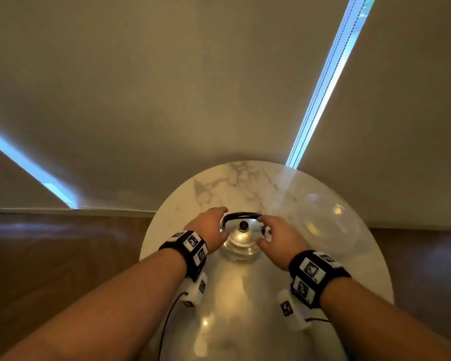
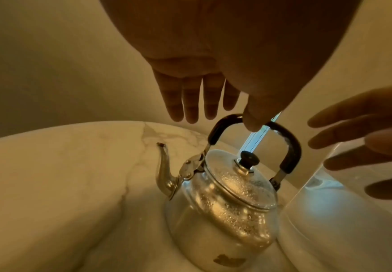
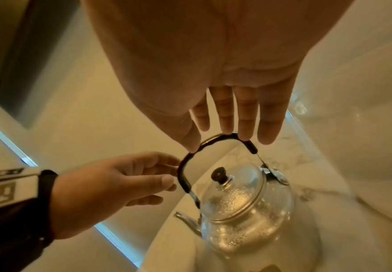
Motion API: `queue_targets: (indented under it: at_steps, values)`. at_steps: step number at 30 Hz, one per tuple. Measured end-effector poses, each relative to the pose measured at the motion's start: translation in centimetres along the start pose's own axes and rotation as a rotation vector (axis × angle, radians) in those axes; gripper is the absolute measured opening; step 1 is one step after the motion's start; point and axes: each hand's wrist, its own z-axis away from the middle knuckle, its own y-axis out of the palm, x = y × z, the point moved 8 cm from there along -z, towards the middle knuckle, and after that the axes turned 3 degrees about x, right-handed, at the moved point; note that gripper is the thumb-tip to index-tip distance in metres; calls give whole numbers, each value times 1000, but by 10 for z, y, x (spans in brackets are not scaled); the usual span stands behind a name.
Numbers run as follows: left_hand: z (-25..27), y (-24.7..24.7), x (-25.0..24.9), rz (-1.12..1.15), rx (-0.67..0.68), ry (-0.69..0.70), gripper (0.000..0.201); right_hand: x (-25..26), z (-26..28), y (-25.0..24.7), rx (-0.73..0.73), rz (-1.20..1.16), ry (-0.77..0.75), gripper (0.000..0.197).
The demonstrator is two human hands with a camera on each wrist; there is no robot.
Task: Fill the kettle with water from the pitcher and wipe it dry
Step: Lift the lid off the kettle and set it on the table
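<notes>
Here, the metal kettle [image 1: 241,241] stood on the round marble table [image 1: 323,269], lid on. Both hands hovered over it, empty with fingers loosely spread: left hand [image 1: 211,231] and right hand [image 1: 280,239] flanking the black handle [image 1: 241,215], equally near.
</notes>
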Motion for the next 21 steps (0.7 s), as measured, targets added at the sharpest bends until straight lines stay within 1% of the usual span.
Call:
queue_targets:
  at_steps: [2, 4, 6, 8, 10, 12, 17, 21]
  values:
    - [-11, 6, 7, 24, 52, 5, 43, 0, -15, 2, -12, 22, 56, 60]
    - [-18, 13, 13, 52, 87, 11, 30, -5, -25, 6, 4, 25, 120, 62]
    - [-21, 16, 17, 89, 110, 10, 20, -10, -34, 13, -1, -7, 160, 54]
    - [-22, 17, 17, 98, 123, 32, 13, -11, -38, 14, -27, -44, 176, 37]
    - [-17, 18, 15, 122, 133, 52, 11, -12, -37, 10, -74, -59, 183, 20]
    - [-6, 20, 14, 153, 116, 72, 11, -12, -29, 10, -85, -57, 160, 10]
    - [43, 31, 17, 244, 78, 73, 12, -9, 13, 21, -63, -27, 65, 11]
    - [85, 55, 22, 354, 79, 24, 15, -10, 43, 40, -36, -34, -4, 14]
